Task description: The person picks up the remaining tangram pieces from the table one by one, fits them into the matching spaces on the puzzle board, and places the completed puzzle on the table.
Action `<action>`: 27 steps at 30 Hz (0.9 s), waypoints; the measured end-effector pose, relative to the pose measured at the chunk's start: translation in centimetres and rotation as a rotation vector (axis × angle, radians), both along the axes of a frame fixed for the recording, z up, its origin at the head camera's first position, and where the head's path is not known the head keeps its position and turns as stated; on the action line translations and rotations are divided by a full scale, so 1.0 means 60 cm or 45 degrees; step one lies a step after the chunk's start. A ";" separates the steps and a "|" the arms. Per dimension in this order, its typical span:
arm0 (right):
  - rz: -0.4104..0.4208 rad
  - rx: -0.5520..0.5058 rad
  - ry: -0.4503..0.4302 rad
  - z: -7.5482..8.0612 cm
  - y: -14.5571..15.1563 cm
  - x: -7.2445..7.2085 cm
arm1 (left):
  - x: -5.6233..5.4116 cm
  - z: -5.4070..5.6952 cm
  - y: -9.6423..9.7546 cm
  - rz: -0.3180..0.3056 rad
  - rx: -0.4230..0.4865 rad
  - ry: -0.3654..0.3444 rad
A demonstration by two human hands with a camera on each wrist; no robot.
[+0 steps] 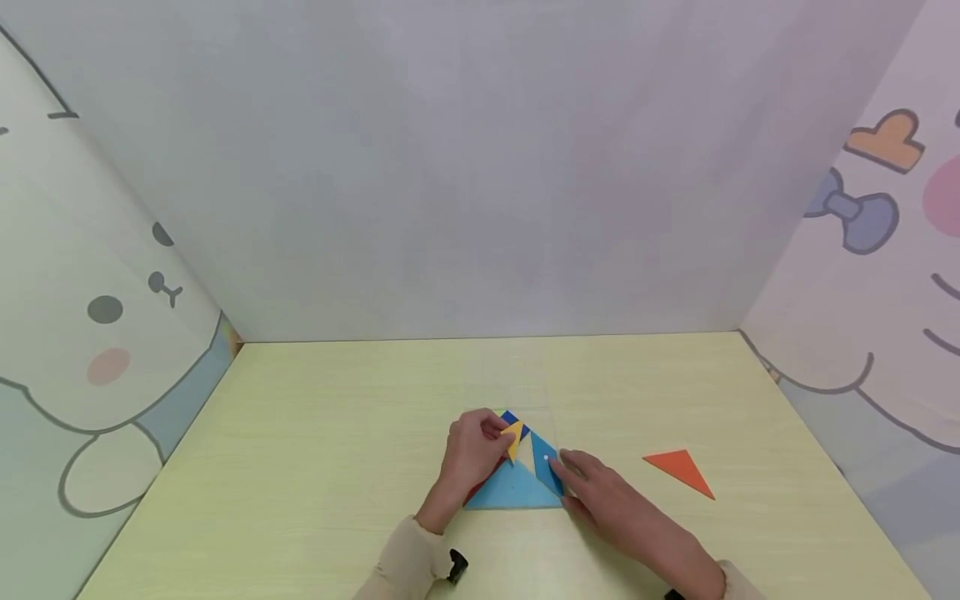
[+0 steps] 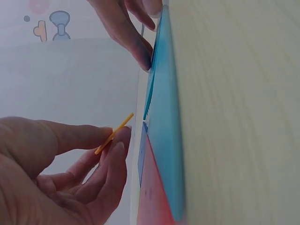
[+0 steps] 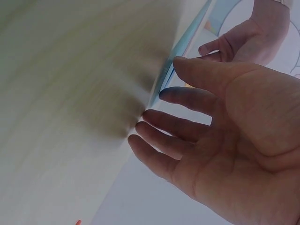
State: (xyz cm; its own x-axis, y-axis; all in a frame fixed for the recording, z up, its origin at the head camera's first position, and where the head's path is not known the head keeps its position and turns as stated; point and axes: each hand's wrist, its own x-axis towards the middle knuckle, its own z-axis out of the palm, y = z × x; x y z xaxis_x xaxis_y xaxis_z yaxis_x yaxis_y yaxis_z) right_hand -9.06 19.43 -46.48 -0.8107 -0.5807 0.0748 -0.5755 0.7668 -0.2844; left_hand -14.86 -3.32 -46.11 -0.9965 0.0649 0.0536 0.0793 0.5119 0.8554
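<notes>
My left hand [image 1: 471, 454] pinches a small yellow triangle tile [image 1: 514, 435] between thumb and fingers. In the left wrist view the yellow tile [image 2: 124, 122] is tilted and held above the tabletop, seen nearly edge-on. Below it lies a group of flat tangram tiles: a large light blue triangle [image 1: 513, 490], a blue parallelogram [image 1: 542, 457], a dark blue tile [image 1: 509, 417] and a red tile [image 1: 476, 493] partly hidden by the left hand. My right hand [image 1: 618, 504] rests its fingertips at the parallelogram and the light blue triangle's right corner, fingers extended.
An orange-red triangle tile [image 1: 684, 470] lies apart on the pale wooden table [image 1: 337, 417], right of the right hand. A plain light wall [image 1: 480, 167] stands behind the table, with cartoon-printed panels on both sides.
</notes>
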 end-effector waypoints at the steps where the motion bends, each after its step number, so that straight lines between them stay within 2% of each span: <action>1: 0.002 0.001 0.006 -0.001 0.000 0.000 | 0.000 0.001 0.001 0.007 0.023 -0.026; 4: 0.009 0.004 0.022 -0.002 0.001 0.001 | 0.001 0.003 0.003 0.020 0.085 -0.091; 7: 0.020 0.004 0.045 -0.003 0.001 0.001 | 0.001 0.001 0.006 0.032 0.113 -0.119; 13: 0.032 0.004 0.066 -0.003 0.001 0.000 | -0.001 -0.006 0.015 0.054 0.144 -0.135; 21: 0.042 -0.005 0.089 0.002 -0.001 0.002 | -0.004 -0.011 0.023 0.067 0.091 -0.138; 27: 0.043 -0.007 0.103 0.004 -0.001 0.004 | -0.002 -0.008 0.030 0.023 0.052 -0.114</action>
